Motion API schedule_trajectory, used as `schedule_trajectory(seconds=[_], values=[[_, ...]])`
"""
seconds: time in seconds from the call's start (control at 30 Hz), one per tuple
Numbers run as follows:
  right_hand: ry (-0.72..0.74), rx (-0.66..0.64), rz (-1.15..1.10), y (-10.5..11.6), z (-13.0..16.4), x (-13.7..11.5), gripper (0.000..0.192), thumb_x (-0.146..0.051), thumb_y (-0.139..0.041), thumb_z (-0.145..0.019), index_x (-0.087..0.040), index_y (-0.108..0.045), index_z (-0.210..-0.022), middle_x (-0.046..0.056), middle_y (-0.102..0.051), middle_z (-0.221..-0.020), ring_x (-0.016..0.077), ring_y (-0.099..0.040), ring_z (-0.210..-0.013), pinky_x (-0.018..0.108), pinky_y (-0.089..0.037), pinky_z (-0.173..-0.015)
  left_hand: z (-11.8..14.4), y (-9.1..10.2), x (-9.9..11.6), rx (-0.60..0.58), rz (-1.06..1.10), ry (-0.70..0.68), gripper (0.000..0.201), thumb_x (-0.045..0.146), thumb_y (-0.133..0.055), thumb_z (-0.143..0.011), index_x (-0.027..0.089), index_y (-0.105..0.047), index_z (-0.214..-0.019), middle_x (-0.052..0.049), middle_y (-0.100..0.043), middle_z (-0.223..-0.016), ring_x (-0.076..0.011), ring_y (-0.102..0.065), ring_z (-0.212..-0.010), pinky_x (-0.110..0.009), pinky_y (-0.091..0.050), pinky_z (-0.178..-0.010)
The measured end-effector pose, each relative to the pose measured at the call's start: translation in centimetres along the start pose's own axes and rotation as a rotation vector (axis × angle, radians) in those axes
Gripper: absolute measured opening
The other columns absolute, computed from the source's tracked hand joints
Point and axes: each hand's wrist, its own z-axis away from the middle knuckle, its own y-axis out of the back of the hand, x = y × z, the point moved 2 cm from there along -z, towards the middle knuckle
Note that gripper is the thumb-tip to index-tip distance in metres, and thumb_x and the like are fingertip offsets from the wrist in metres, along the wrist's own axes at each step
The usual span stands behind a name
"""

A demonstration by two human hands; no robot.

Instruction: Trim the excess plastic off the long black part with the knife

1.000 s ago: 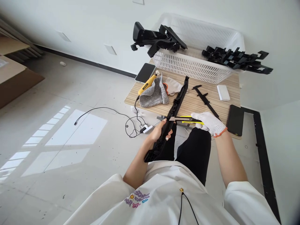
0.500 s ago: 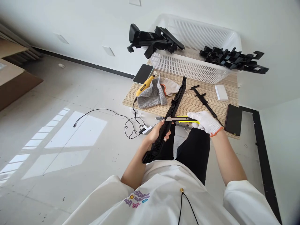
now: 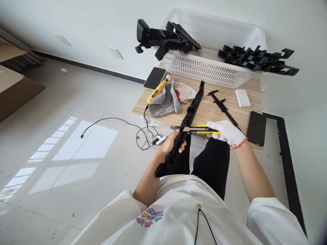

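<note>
A long black plastic trim part (image 3: 187,119) slants up from my lap over the table's front edge. My bare left hand (image 3: 171,143) is wrapped round its lower middle. In a white knitted glove, my right hand (image 3: 226,132) grips a yellow and black utility knife (image 3: 204,129). Its extended blade points left and reaches the part just above my left thumb; whether the edge touches the plastic I cannot tell. Just beyond the glove, a black caliper (image 3: 223,108) lies on the table.
On the wooden table (image 3: 143,108) are a grey cloth (image 3: 166,102), a yellow rotary tool (image 3: 157,92), a spare glove (image 3: 186,92), two phones (image 3: 256,128) and a white box (image 3: 242,98). Behind stands a white basket (image 3: 204,66) with black parts (image 3: 255,58). A cable (image 3: 114,119) trails over the floor.
My right hand and the knife have shifted slightly to the right, so less of the blade overlaps the part. My left hand keeps its grip. The camera view has tilted a little.
</note>
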Motion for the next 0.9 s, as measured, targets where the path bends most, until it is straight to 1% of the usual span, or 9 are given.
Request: schedule_trajectory(seconds=[0.1,0.17,0.27,0.43,0.53,0.63,0.7,0.9], values=[[0.062,-0.010,0.021,-0.06,-0.05,-0.11,0.044,-0.056,-0.078,-0.082,-0.021,-0.056,-0.068,0.001,-0.054,-0.044,0.0059,-0.028,-0.034,0.021,-0.014,-0.033,-0.05,0.00,-0.03,0.004,0.007,0.002,0.059,0.063,-0.042,-0.096,0.013,-0.054,-0.124,0.003,-0.054,-0.056,-0.0136,-0.046,-0.040,-0.026,-0.042,-0.045],[0.071,-0.008,0.024,-0.09,-0.08,-0.13,0.044,-0.055,-0.078,-0.082,-0.020,-0.055,-0.066,0.001,-0.055,-0.045,0.0056,-0.029,-0.034,0.021,-0.015,-0.033,-0.10,0.03,-0.07,-0.007,0.008,-0.001,0.059,0.063,-0.043,-0.095,0.013,-0.052,-0.126,0.004,-0.054,-0.056,-0.0137,-0.046,-0.040,-0.026,-0.041,-0.045],[0.070,0.005,0.010,-0.17,-0.07,-0.20,0.044,-0.053,-0.078,-0.083,-0.020,-0.055,-0.065,0.002,-0.055,-0.045,0.0051,-0.029,-0.034,0.021,-0.014,-0.034,-0.13,0.06,-0.13,-0.027,0.007,-0.011,0.060,0.063,-0.045,-0.094,0.014,-0.051,-0.127,0.004,-0.054,-0.056,-0.0134,-0.045,-0.040,-0.026,-0.041,-0.045],[0.047,0.008,-0.015,-0.35,-0.06,-0.23,0.044,-0.053,-0.079,-0.082,-0.020,-0.054,-0.066,0.000,-0.053,-0.044,0.0051,-0.027,-0.034,0.022,-0.013,-0.034,-0.11,0.03,-0.12,-0.028,0.000,-0.003,0.057,0.060,-0.041,-0.095,0.013,-0.050,-0.127,0.004,-0.053,-0.056,-0.0133,-0.045,-0.040,-0.026,-0.041,-0.046],[0.049,-0.004,-0.001,-0.42,-0.19,-0.16,0.042,-0.055,-0.080,-0.080,-0.019,-0.059,-0.071,0.001,-0.055,-0.046,0.0056,-0.029,-0.035,0.023,-0.014,-0.034,-0.12,0.04,-0.09,-0.023,0.005,0.014,0.057,0.060,-0.040,-0.096,0.012,-0.051,-0.126,0.004,-0.053,-0.057,-0.0132,-0.044,-0.040,-0.026,-0.041,-0.046],[0.052,-0.014,-0.002,-0.52,-0.34,-0.14,0.042,-0.056,-0.081,-0.078,-0.018,-0.063,-0.074,0.001,-0.055,-0.047,0.0054,-0.028,-0.035,0.023,-0.013,-0.034,-0.11,0.05,-0.07,-0.027,0.017,0.021,0.057,0.059,-0.039,-0.097,0.012,-0.051,-0.127,0.004,-0.053,-0.057,-0.0133,-0.044,-0.040,-0.026,-0.041,-0.046],[0.048,-0.009,-0.009,-0.61,-0.40,-0.20,0.043,-0.057,-0.081,-0.078,-0.018,-0.063,-0.073,0.001,-0.055,-0.046,0.0052,-0.027,-0.034,0.023,-0.012,-0.034,-0.09,0.06,-0.08,-0.029,0.016,0.025,0.057,0.059,-0.039,-0.097,0.012,-0.051,-0.127,0.004,-0.053,-0.057,-0.0134,-0.044,-0.040,-0.027,-0.041,-0.047],[0.071,0.010,-0.034,-0.77,-0.55,-0.34,0.041,-0.053,-0.084,-0.075,-0.019,-0.062,-0.067,0.002,-0.055,-0.045,0.0060,-0.029,-0.034,0.023,-0.013,-0.033,-0.05,0.20,-0.23,-0.016,-0.015,0.029,0.064,0.065,-0.039,-0.095,0.012,-0.052,-0.127,0.005,-0.052,-0.056,-0.0126,-0.044,-0.040,-0.027,-0.041,-0.047]])
